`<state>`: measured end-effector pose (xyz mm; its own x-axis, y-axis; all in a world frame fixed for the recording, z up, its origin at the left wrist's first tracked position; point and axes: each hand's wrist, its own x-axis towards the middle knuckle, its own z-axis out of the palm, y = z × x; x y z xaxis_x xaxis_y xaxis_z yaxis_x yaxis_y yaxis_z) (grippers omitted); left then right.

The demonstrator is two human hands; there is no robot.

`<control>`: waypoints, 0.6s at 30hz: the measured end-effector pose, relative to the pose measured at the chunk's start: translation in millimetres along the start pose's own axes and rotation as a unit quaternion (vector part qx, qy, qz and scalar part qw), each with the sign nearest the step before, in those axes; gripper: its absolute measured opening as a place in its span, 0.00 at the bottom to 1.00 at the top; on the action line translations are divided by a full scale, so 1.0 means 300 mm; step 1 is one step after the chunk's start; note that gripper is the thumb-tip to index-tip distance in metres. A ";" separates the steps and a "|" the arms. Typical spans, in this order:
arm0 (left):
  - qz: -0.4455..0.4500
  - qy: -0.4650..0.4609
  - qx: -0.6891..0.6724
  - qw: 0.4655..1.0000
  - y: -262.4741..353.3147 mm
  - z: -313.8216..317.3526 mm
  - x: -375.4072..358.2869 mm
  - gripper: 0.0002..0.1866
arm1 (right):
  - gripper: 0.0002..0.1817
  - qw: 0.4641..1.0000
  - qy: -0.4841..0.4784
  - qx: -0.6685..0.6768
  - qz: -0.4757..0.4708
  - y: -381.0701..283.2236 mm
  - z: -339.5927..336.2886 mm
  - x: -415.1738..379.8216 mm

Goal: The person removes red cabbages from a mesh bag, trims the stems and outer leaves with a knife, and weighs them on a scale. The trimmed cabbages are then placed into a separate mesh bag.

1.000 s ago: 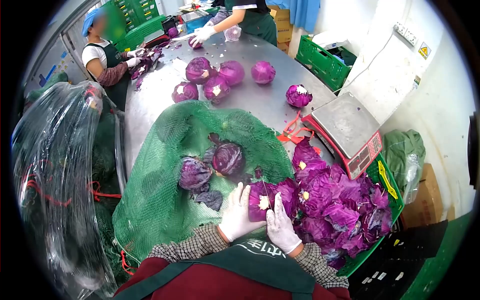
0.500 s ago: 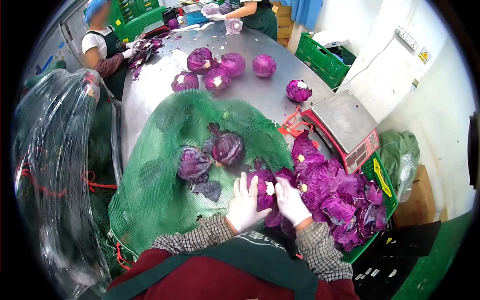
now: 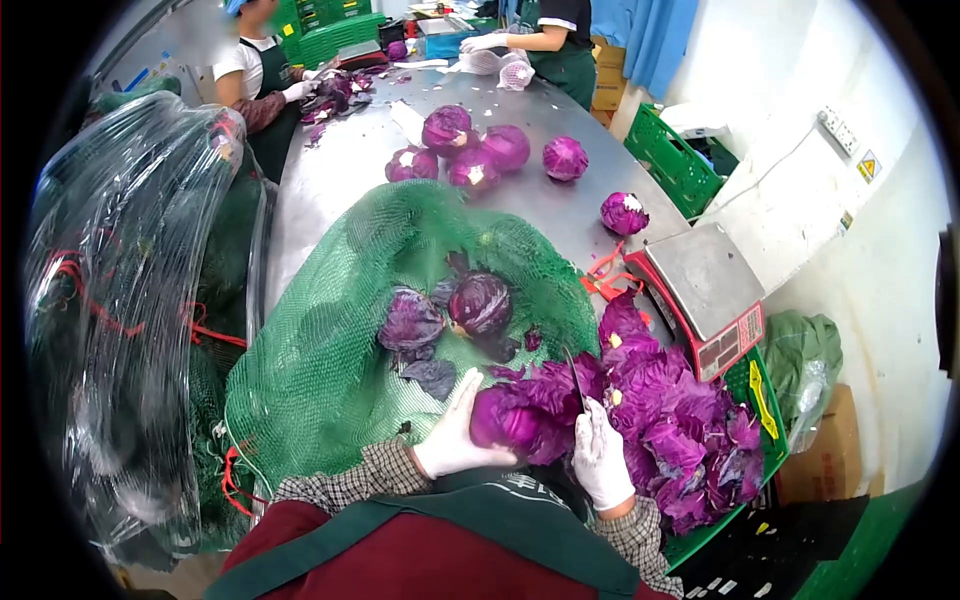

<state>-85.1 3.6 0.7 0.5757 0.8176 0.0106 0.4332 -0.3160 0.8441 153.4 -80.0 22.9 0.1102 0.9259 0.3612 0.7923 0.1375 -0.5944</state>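
Observation:
My left hand (image 3: 463,433), in a white glove, is wrapped round the left side of a purple cabbage (image 3: 506,418) near my apron. In my gloved right hand (image 3: 600,455) is a knife (image 3: 575,382), its blade pointing up and away from me. Loose outer leaves (image 3: 565,390) spread from the cabbage towards the knife. Two darker cabbages (image 3: 481,304) (image 3: 411,320) lie on the green mesh bag (image 3: 320,330) beyond my hands, with a dark loose leaf (image 3: 430,378) near them.
Purple leaves (image 3: 675,420) heap over a green crate (image 3: 775,440) at right, beside a red scale (image 3: 700,285). Several cabbages (image 3: 505,147) stand farther up the metal table (image 3: 340,190). Plastic-wrapped sacks (image 3: 130,320) are at left. Two co-workers (image 3: 265,90) (image 3: 560,45) stand at the far end.
The cabbage has turned and its outer leaves now spread to the right. My right hand has moved away from it, and the knife blade has come into view. The camera view has shifted.

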 end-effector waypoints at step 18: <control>-0.041 -0.081 -0.701 0.707 -0.047 -0.082 0.104 0.35 | 0.35 0.915 0.191 -0.143 0.326 0.397 -0.479 -0.279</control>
<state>-90.3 45.5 2.4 0.7092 0.7042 -0.0342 -0.5793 0.6096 0.5411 324.8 -191.6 25.2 0.7734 0.5808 0.2541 0.6022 -0.5480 -0.5805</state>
